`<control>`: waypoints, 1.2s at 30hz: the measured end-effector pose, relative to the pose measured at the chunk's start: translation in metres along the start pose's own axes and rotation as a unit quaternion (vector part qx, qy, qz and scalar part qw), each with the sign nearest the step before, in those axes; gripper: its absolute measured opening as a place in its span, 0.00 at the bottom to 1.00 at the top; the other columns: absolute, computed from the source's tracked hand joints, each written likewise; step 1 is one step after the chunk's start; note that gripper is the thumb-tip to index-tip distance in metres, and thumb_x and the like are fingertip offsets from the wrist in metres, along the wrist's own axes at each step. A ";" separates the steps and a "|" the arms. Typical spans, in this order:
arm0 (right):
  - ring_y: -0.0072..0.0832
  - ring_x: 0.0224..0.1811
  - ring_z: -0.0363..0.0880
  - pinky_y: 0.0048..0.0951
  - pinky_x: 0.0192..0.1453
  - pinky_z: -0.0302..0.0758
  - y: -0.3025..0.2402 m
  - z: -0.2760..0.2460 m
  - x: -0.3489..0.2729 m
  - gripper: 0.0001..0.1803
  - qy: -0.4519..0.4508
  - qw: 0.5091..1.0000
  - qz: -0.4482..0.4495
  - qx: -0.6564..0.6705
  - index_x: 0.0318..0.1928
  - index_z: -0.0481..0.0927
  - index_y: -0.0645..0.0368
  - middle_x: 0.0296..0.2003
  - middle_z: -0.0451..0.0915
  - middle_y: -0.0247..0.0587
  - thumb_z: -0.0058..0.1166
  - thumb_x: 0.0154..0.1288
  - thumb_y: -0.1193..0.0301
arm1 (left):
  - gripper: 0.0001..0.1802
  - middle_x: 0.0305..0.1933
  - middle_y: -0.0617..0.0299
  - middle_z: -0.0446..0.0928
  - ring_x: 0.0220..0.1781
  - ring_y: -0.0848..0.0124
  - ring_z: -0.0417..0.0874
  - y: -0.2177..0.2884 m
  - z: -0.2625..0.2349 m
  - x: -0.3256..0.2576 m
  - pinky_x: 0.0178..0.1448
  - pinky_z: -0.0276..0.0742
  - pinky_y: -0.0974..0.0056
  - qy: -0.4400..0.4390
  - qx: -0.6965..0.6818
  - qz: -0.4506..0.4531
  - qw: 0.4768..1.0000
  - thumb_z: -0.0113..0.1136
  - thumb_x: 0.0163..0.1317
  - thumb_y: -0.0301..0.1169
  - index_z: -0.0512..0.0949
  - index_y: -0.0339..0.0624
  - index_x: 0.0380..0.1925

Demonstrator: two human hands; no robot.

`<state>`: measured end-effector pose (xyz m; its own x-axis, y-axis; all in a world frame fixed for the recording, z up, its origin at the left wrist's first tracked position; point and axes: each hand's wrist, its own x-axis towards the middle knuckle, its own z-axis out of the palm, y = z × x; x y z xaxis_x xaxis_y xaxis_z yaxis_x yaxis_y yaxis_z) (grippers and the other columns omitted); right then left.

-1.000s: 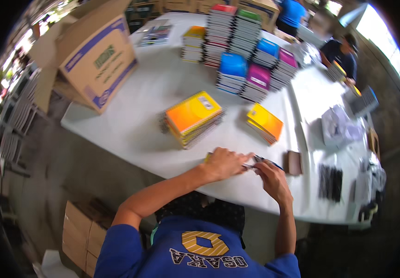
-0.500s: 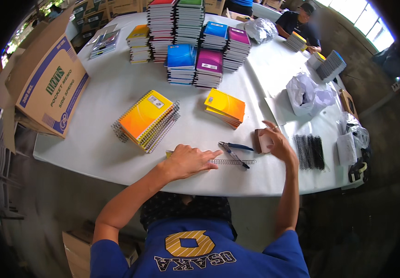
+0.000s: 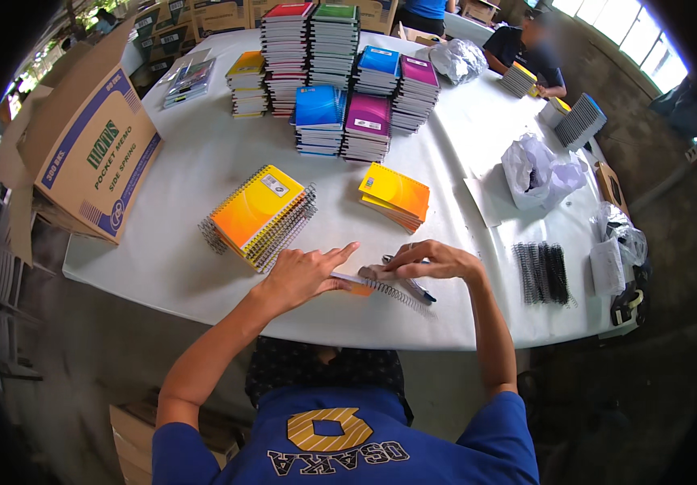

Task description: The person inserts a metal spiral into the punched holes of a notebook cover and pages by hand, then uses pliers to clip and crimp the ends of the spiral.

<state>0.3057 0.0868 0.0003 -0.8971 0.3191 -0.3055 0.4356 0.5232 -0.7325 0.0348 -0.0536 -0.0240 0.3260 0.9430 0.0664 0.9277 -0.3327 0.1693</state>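
hands [image 3: 304,275] [image 3: 433,260] on spiral notebook [image 3: 381,284] near table edge [image 3: 324,327]

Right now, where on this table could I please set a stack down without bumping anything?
Bare tabletop lies between the cardboard box and the fanned yellow notebooks. A smaller gap lies between the small yellow stack and the coils. The far end, with the tall notebook stacks, is crowded, as is the front by both hands.

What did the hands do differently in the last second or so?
The right hand, which half a second ago reached out to a small dark thing on the table, has come back onto the spiral notebook. The left hand stays flat on it. The yellow notebook stacks lie as before.
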 end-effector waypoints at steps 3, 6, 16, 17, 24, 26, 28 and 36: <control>0.39 0.54 0.79 0.36 0.60 0.73 -0.003 -0.009 -0.002 0.30 -0.010 0.992 -0.041 0.122 0.56 0.83 0.55 0.51 0.82 0.50 0.52 0.66 0.45 | 0.42 0.49 0.64 0.84 0.34 0.64 0.87 -0.001 0.002 0.002 0.37 0.84 0.59 0.030 -0.012 0.009 0.999 0.61 0.58 0.55 0.59 0.62 0.72; 0.37 0.52 0.79 0.35 0.58 0.73 0.000 -0.001 0.009 0.30 0.003 0.999 0.027 0.023 0.53 0.84 0.59 0.48 0.82 0.48 0.51 0.66 0.47 | 0.40 0.50 0.65 0.84 0.36 0.65 0.87 -0.002 0.003 0.005 0.37 0.85 0.59 0.022 -0.008 0.009 1.000 0.61 0.58 0.55 0.62 0.63 0.71; 0.35 0.51 0.78 0.34 0.58 0.71 0.002 -0.005 0.001 0.28 0.024 0.980 -0.107 0.169 0.50 0.84 0.62 0.49 0.81 0.45 0.54 0.65 0.50 | 0.42 0.61 0.67 0.78 0.54 0.62 0.84 -0.003 0.003 0.006 0.43 0.85 0.58 0.084 -0.016 -0.030 0.996 0.65 0.53 0.56 0.64 0.68 0.70; 0.34 0.50 0.78 0.34 0.58 0.71 -0.001 -0.004 0.002 0.27 0.021 0.954 -0.176 0.240 0.51 0.85 0.59 0.48 0.81 0.43 0.54 0.65 0.50 | 0.42 0.61 0.67 0.78 0.54 0.62 0.84 -0.005 0.005 0.005 0.43 0.85 0.58 0.084 -0.013 -0.030 0.996 0.65 0.53 0.56 0.64 0.68 0.70; 0.35 0.51 0.77 0.34 0.58 0.71 -0.015 -0.001 0.010 0.31 0.032 0.993 -0.025 0.113 0.51 0.84 0.62 0.48 0.81 0.44 0.54 0.63 0.46 | 0.55 0.75 0.60 0.60 0.69 0.56 0.71 -0.010 0.021 -0.005 0.66 0.74 0.56 0.202 -0.161 -0.055 0.965 0.75 0.46 0.44 0.55 0.55 0.74; 0.35 0.49 0.77 0.33 0.57 0.71 -0.008 0.004 0.019 0.32 0.030 0.995 0.056 0.074 0.50 0.84 0.64 0.46 0.81 0.45 0.54 0.62 0.46 | 0.58 0.76 0.58 0.58 0.70 0.55 0.69 -0.008 0.024 -0.008 0.70 0.71 0.56 0.216 -0.208 -0.064 0.952 0.77 0.45 0.41 0.53 0.50 0.74; 0.34 0.49 0.78 0.32 0.56 0.71 0.010 0.003 0.012 0.32 0.045 0.986 -0.045 0.155 0.50 0.84 0.63 0.46 0.82 0.44 0.55 0.62 0.46 | 0.63 0.75 0.50 0.59 0.70 0.54 0.69 -0.004 0.029 -0.008 0.71 0.70 0.56 0.253 -0.270 -0.083 0.925 0.79 0.42 0.36 0.47 0.44 0.75; 0.34 0.50 0.77 0.33 0.58 0.70 0.005 0.008 0.005 0.30 0.042 0.977 -0.094 0.188 0.50 0.84 0.64 0.48 0.80 0.44 0.55 0.63 0.49 | 0.65 0.68 0.45 0.69 0.70 0.56 0.71 0.008 0.059 -0.010 0.70 0.69 0.59 0.309 -0.495 -0.125 0.802 0.79 0.44 0.34 0.42 0.43 0.76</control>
<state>0.3022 0.0844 -0.0098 -0.9427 0.3167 -0.1045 0.1914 0.2573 -0.9472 0.0498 -0.0653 -0.0810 -0.2831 0.9000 0.3313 0.2506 -0.2640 0.9314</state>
